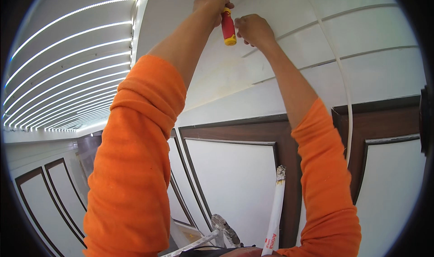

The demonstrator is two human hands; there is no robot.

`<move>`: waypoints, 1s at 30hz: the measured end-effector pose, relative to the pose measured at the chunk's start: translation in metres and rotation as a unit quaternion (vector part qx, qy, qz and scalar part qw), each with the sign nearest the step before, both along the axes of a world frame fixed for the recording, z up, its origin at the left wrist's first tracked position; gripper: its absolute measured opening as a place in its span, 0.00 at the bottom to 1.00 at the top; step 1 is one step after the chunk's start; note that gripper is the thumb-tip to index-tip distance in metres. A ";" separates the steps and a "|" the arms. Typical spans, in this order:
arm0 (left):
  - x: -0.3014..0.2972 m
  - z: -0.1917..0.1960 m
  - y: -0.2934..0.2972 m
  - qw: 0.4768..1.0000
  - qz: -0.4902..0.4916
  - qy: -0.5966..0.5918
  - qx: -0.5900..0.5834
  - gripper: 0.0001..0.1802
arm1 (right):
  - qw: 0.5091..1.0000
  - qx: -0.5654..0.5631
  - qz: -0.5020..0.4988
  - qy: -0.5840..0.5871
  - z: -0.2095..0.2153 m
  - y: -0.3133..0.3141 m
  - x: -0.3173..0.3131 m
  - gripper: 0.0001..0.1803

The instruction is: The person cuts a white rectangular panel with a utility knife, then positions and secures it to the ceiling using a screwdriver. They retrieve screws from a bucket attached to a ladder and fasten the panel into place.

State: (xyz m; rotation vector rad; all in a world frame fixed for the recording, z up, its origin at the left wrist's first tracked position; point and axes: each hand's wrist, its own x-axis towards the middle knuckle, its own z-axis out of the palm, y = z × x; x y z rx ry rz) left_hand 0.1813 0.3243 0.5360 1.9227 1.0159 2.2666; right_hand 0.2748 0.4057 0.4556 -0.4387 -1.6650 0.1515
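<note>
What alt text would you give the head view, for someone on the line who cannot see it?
Both arms in orange sleeves reach up to a white panelled ceiling: the left hand grips a red and yellow screwdriver pointing upward, with the right hand close beside it. Below are white wall panels with dark brown frames and a white tube.

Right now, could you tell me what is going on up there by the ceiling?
A person in orange sleeves reaches up with both arms to a white panelled ceiling. The left hand grips a screwdriver with a red and yellow handle, its tip pointing up at the panel. The right hand is beside it, fingers pinched close to the handle; what they hold is too small to tell. A thin white cable runs down the ceiling and wall at the right.
</note>
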 end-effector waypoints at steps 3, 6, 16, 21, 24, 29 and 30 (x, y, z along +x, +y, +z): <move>-0.008 0.001 -0.006 1.000 0.000 -0.009 0.006 0.10 | 0.943 0.131 0.158 0.261 -0.051 -0.024 -0.018 0.23; -0.006 -0.004 -0.003 0.999 0.006 -0.032 0.008 0.08 | 0.904 0.301 -0.145 0.267 -0.068 -0.017 -0.071 0.27; -0.010 -0.006 0.015 0.993 -0.079 0.087 -0.027 0.09 | 0.782 -0.023 0.557 0.278 -0.042 0.000 -0.039 0.17; -0.042 0.045 0.051 0.997 -0.006 0.081 -0.012 0.12 | 0.905 0.261 -0.078 0.327 -0.053 -0.020 -0.065 0.16; 0.004 0.001 0.028 0.997 -0.080 -0.007 -0.006 0.09 | 0.913 0.203 0.013 0.352 -0.053 -0.015 -0.065 0.16; -0.009 -0.009 0.009 0.995 -0.088 0.040 -0.034 0.11 | 0.759 -0.071 0.575 0.296 -0.046 -0.014 -0.050 0.19; -0.008 -0.005 0.011 0.996 -0.082 0.025 -0.032 0.10 | 0.702 -0.109 0.655 0.259 -0.048 -0.011 -0.047 0.19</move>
